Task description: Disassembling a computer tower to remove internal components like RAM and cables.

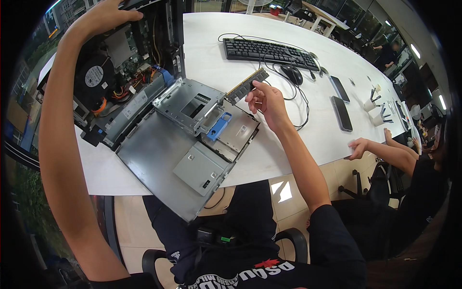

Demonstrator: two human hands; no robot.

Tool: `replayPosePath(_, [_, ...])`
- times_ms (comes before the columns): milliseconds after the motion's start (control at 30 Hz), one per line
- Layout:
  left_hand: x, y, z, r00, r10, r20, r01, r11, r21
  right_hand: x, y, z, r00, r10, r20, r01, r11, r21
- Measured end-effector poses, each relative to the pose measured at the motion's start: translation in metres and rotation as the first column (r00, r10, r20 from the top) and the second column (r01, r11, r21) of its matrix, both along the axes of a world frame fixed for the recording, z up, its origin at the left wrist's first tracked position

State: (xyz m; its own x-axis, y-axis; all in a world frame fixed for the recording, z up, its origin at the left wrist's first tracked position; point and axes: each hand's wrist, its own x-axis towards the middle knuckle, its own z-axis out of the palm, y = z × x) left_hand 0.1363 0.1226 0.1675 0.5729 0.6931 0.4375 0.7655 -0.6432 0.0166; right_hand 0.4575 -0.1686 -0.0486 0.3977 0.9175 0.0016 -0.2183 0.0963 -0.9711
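Note:
My right hand holds a long memory module by one end, above the edge of a grey metal drive cage with a blue latch. My left hand rests on the top rim of an opened desktop computer case at the far left. Inside the case I see a black fan, a green board and orange and red cables. The case's flat grey side panel lies on the white table, overhanging its near edge.
A black keyboard and a black mouse with tangled cables lie further back. Two dark phones lie to the right, with white cups holding tools. Another person's hand rests on the table's right edge.

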Motion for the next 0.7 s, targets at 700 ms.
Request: replayPosePath(700, [0.024,-0.114,0.035,0.975,0.189,-0.113,-0.204,0.969,-0.136,0.0,-0.001,-0.001,0.999,0.042,0.02,-0.042,0.999,0.027])
